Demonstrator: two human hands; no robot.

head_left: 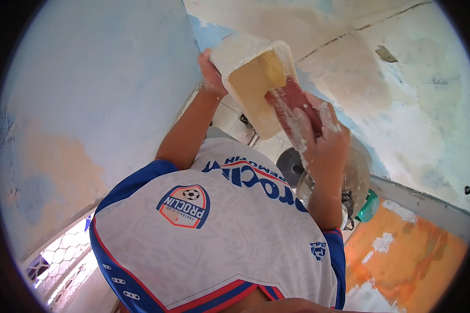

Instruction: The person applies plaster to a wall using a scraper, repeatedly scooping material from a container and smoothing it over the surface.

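My left hand [212, 74] grips the far left side of a white rectangular plastic tub [232, 51], with its fingertips curled over the edge. The tub is tilted and held up in front of my chest. Inside it lies a tan, cloudy material [251, 82], yellower toward the far right corner. A dark red, flat piece [298, 102] smeared with white is held in my right hand [325, 128], fingers along one side and thumb on the other. It overlaps the tub's right rim; the frames do not show whether it touches the contents. White residue coats my right fingers.
A patchy blue wall [104, 73] stands close on my left. Ahead and right is a patched wall [371, 78] with a long crack. Below right are a dark round object [290, 166], a green plastic item [368, 206] and an orange patched surface [418, 245]. A lattice opening [62, 261] is lower left.
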